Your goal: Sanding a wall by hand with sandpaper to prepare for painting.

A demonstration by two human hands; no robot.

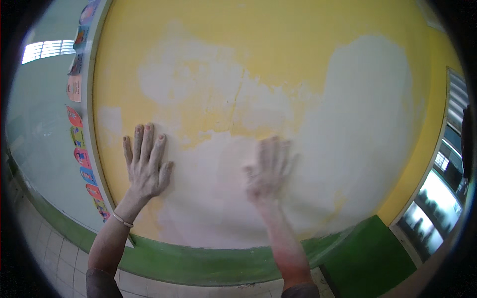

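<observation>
Both hands are against a yellow wall [308, 30] with large white filled patches. My left hand [145, 164], dusted pale, lies flat with its fingers spread on the yellow paint, beside the left edge of the low white patch [213, 198]. A thin pale band [122, 219] circles that wrist. Smeared by motion, my right hand [270, 169] is over the white patch near the middle of the wall, fingers stretched upward and apart. Whatever may be under its palm is hidden. Above and between the hands a rough crack line [235, 99] runs down through yellow and white.
At left stands a pale glossy board [44, 134] with a light frame [92, 99] and a column of colourful paper cutouts [81, 158]. A green band [198, 263] runs along the wall's foot above floor tiles [64, 263]. On the right is an opening [427, 213] with bright light.
</observation>
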